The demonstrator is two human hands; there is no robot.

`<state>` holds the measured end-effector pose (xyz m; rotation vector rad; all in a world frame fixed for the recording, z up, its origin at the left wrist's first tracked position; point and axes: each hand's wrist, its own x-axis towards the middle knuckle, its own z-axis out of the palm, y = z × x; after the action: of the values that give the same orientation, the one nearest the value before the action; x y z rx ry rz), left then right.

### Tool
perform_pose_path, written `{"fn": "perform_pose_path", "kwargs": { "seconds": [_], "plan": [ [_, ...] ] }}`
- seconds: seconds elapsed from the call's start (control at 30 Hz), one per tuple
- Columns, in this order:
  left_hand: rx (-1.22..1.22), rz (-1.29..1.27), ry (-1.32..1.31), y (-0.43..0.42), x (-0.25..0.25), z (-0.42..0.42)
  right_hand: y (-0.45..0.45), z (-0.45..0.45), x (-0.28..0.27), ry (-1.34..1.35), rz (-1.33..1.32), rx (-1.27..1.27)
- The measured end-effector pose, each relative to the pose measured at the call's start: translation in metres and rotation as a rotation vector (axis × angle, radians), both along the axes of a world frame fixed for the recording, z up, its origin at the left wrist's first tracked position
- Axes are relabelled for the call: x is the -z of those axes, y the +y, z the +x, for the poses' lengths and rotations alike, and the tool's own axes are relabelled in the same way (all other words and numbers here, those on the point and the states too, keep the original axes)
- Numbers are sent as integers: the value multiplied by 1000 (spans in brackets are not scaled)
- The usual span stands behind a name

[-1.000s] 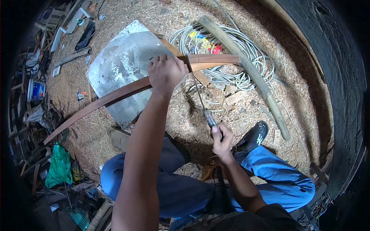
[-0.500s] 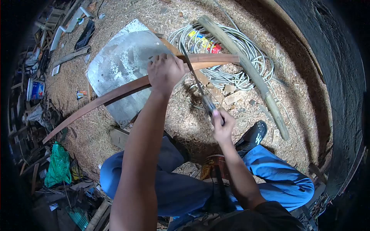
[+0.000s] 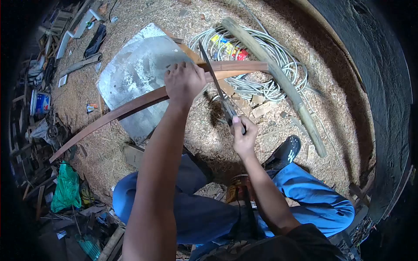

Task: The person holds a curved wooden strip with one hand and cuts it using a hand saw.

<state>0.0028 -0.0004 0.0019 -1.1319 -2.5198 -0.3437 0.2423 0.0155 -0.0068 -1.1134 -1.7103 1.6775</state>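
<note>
A long, curved strip of reddish-brown wood (image 3: pixel 126 108) runs from the lower left up to the coil of cable on the right. My left hand (image 3: pixel 184 83) is closed over the strip from above, near its upper part. Just right of those fingers, the thin blade of a hand saw (image 3: pixel 213 74) lies across the strip, seen nearly edge-on with its tip pointing away from me. My right hand (image 3: pixel 244 135) is wrapped around the saw's dark handle, thumb on top. Where the blade meets the wood, the depth of any cut cannot be made out.
Beneath the strip lies a worn grey metal sheet (image 3: pixel 143 65). A coil of pale cable (image 3: pixel 287 69) sits under a wooden pole (image 3: pixel 261 50). Wood shavings cover the ground. A green plastic bag (image 3: pixel 66 189) and scrap lie left; a dark curved wall (image 3: pixel 370 78) stands right.
My right hand has pushed the saw forward and slightly left, so its tip reaches farther away. My left hand keeps its hold on the strip, which is almost still.
</note>
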Motion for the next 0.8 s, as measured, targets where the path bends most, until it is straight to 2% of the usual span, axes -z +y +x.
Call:
{"fn": "perform_pose_path", "kwargs": {
  "seconds": [0.17,0.27,0.33,0.4,0.57,0.73,0.8],
  "plan": [
    [-26,-49,-39,1,-6,2,-14,57,4,-4,-8,-49],
    [-29,-57,-64,1,-7,2,-14,47,0,-66,-12,-74],
    [-19,-37,-45,3,-4,0,-3,11,5,29,48,-7],
    [-13,-30,-33,-1,0,1,5,-3,8,9,15,-15],
    [-8,-12,-18,1,-4,0,-12,46,-4,-53,-36,-25],
    [-19,-32,-27,2,-4,1,2,22,-10,-111,46,-66],
    [-24,-23,-19,1,-2,2,9,-3,-11,-40,35,-25]
  ]
}}
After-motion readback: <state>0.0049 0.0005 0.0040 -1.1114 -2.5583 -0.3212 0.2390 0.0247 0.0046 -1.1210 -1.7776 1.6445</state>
